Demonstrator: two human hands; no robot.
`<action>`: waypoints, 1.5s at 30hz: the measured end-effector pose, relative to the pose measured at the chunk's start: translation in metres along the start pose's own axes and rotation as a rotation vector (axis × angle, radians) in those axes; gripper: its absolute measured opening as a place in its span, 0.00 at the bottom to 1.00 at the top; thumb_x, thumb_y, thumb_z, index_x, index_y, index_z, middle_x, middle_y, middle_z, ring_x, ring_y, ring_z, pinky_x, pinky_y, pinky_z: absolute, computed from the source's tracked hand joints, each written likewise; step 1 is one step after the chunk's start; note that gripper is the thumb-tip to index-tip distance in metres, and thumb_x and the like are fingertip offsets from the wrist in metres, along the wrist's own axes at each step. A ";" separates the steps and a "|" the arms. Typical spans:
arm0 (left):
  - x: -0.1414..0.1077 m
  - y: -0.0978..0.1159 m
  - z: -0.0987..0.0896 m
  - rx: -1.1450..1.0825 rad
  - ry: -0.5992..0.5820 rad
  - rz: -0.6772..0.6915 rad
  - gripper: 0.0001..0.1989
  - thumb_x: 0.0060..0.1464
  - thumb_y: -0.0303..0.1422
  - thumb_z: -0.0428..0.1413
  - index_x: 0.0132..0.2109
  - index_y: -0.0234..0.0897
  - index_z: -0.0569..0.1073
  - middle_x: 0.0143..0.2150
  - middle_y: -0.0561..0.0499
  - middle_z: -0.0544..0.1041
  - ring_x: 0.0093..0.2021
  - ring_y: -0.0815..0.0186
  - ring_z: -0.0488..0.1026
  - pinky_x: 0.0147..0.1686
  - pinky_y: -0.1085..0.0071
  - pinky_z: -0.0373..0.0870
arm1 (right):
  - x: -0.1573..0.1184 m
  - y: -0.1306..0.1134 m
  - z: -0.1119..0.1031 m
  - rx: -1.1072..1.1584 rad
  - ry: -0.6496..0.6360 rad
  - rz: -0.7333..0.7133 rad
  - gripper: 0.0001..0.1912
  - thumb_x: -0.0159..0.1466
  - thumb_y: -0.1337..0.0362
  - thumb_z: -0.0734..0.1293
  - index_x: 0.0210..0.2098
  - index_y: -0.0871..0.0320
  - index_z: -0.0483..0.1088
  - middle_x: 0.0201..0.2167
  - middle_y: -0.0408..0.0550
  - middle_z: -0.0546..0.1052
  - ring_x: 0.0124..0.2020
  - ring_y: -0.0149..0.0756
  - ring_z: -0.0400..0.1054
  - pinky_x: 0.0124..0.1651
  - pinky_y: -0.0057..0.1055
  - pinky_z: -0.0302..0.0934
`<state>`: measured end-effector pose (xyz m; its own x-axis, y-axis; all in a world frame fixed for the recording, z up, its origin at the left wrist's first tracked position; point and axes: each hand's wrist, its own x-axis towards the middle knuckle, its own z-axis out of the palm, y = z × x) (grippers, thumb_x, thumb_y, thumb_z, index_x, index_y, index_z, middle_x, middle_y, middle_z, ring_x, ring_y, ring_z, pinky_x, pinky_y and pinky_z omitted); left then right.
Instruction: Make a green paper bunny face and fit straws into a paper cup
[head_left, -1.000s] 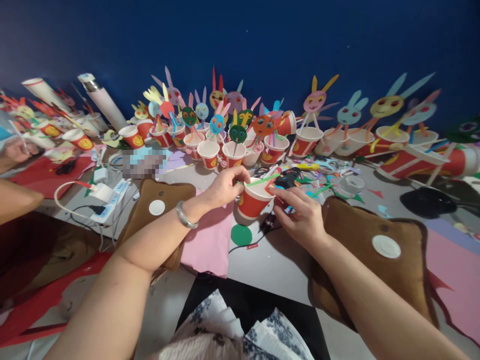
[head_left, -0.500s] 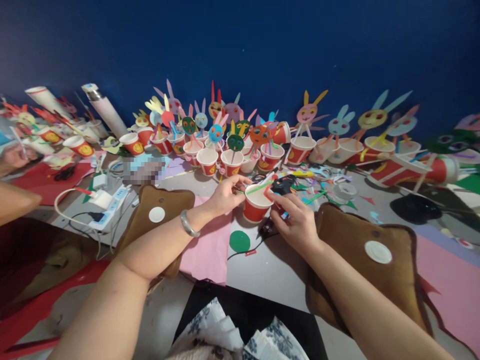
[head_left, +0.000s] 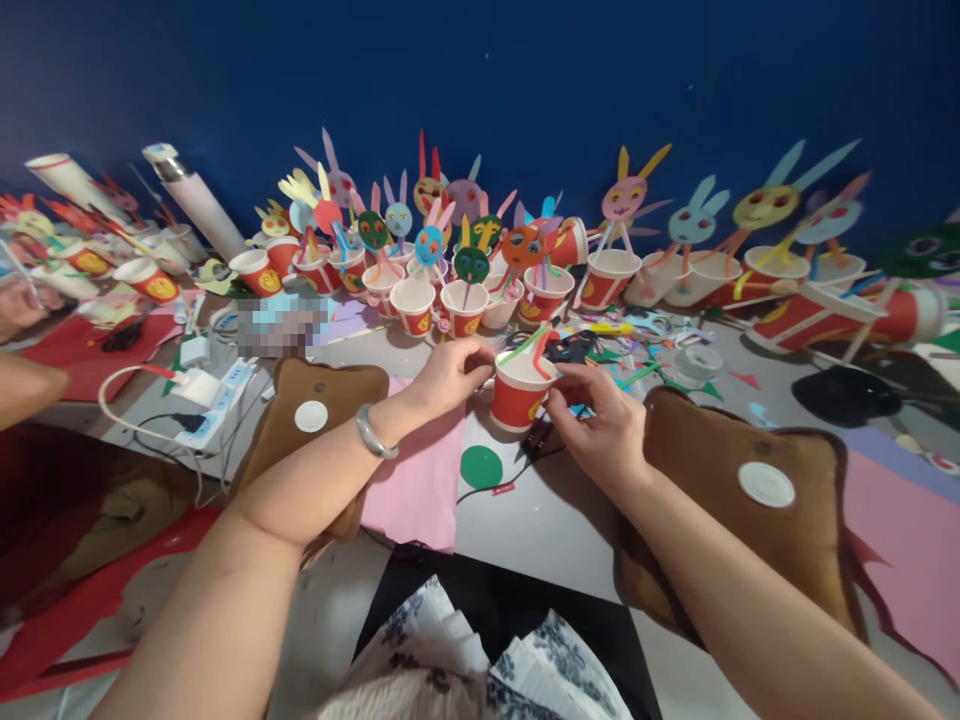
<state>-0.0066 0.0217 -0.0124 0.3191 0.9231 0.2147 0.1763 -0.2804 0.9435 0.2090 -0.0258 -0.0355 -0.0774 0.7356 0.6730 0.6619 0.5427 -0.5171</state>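
Observation:
A red and white paper cup (head_left: pixel 513 402) stands upright between my hands. Inside it a green paper strip (head_left: pixel 525 345) and a bent red strip (head_left: pixel 541 355) stick up past the rim. My left hand (head_left: pixel 459 378), closed in a pinch, grips the cup at its left rim; its fingertips are partly hidden. On the opposite side my right hand (head_left: pixel 602 420) has thumb and fingers curled against the cup's right edge. A green paper circle (head_left: pixel 481 467) lies on the table just in front of the cup.
Behind stand several paper cups (head_left: pixel 413 300) with paper rabbit faces. Brown cushions (head_left: pixel 712 520) lie under or near both forearms. Scissors, tape and paper scraps (head_left: pixel 660 350) clutter the right. A power strip (head_left: pixel 217 405) and another person's arm (head_left: pixel 30 390) are at left.
My right hand has moved from the red strip at the rim to the cup's right side. The left hand stays at the left rim. The view has shifted slightly.

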 end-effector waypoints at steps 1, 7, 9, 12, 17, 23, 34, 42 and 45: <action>0.000 0.001 -0.001 0.033 0.011 0.013 0.04 0.51 0.23 0.59 0.35 0.34 0.75 0.33 0.51 0.77 0.34 0.69 0.72 0.37 0.72 0.69 | -0.001 0.000 0.001 0.013 -0.003 0.009 0.11 0.63 0.66 0.67 0.46 0.56 0.73 0.32 0.46 0.80 0.27 0.35 0.75 0.30 0.30 0.70; 0.006 -0.002 -0.007 0.160 0.064 0.046 0.09 0.51 0.21 0.57 0.37 0.35 0.80 0.36 0.48 0.76 0.39 0.65 0.74 0.43 0.68 0.70 | -0.003 0.002 0.007 0.059 -0.063 -0.048 0.06 0.64 0.68 0.67 0.40 0.55 0.74 0.31 0.45 0.80 0.27 0.34 0.76 0.30 0.29 0.70; 0.006 -0.003 -0.009 0.168 0.052 0.046 0.12 0.51 0.20 0.55 0.40 0.34 0.80 0.38 0.47 0.77 0.38 0.66 0.74 0.41 0.69 0.70 | -0.003 0.003 0.008 0.061 -0.075 -0.064 0.06 0.64 0.68 0.67 0.41 0.56 0.74 0.32 0.46 0.80 0.28 0.34 0.76 0.30 0.29 0.70; 0.004 0.000 -0.011 0.168 0.075 0.065 0.15 0.54 0.21 0.52 0.45 0.35 0.78 0.44 0.46 0.78 0.44 0.65 0.74 0.44 0.70 0.71 | -0.003 0.003 0.008 0.068 -0.090 -0.082 0.06 0.64 0.68 0.67 0.41 0.56 0.74 0.33 0.46 0.80 0.29 0.34 0.75 0.29 0.28 0.70; 0.000 0.009 -0.008 0.203 0.072 0.419 0.14 0.54 0.36 0.62 0.47 0.36 0.78 0.49 0.44 0.78 0.51 0.61 0.74 0.53 0.64 0.70 | -0.002 -0.001 0.006 0.080 -0.144 -0.110 0.09 0.66 0.69 0.65 0.44 0.54 0.74 0.34 0.47 0.80 0.31 0.35 0.75 0.29 0.28 0.71; -0.005 0.013 -0.001 0.136 0.024 0.343 0.14 0.53 0.40 0.65 0.43 0.35 0.79 0.42 0.46 0.82 0.44 0.64 0.77 0.48 0.67 0.72 | -0.004 -0.006 0.005 0.116 -0.214 -0.220 0.13 0.66 0.71 0.65 0.48 0.53 0.73 0.39 0.51 0.80 0.39 0.39 0.77 0.39 0.34 0.73; -0.008 0.012 0.009 -0.173 -0.095 0.185 0.13 0.62 0.42 0.55 0.36 0.37 0.69 0.32 0.54 0.72 0.33 0.71 0.70 0.35 0.72 0.68 | 0.003 -0.009 0.003 0.461 -0.165 0.271 0.09 0.65 0.62 0.69 0.44 0.54 0.76 0.31 0.45 0.80 0.27 0.34 0.75 0.30 0.30 0.71; -0.018 0.012 0.018 -0.008 -0.157 0.169 0.16 0.51 0.36 0.64 0.43 0.38 0.66 0.39 0.50 0.74 0.39 0.67 0.72 0.33 0.72 0.75 | 0.004 -0.010 0.005 0.697 -0.109 0.455 0.14 0.55 0.56 0.78 0.37 0.53 0.75 0.29 0.43 0.79 0.25 0.33 0.73 0.29 0.30 0.71; -0.019 0.009 0.019 0.028 -0.095 0.253 0.15 0.51 0.32 0.64 0.43 0.37 0.68 0.43 0.50 0.75 0.42 0.68 0.74 0.36 0.73 0.75 | 0.007 -0.010 0.004 0.873 -0.117 0.602 0.16 0.49 0.58 0.81 0.34 0.53 0.76 0.26 0.41 0.79 0.22 0.30 0.71 0.27 0.28 0.70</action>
<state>0.0071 -0.0030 -0.0132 0.4422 0.7941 0.4169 0.1048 -0.5074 0.8553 0.1989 -0.0248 -0.0274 -0.0169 0.9886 0.1495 -0.1445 0.1456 -0.9787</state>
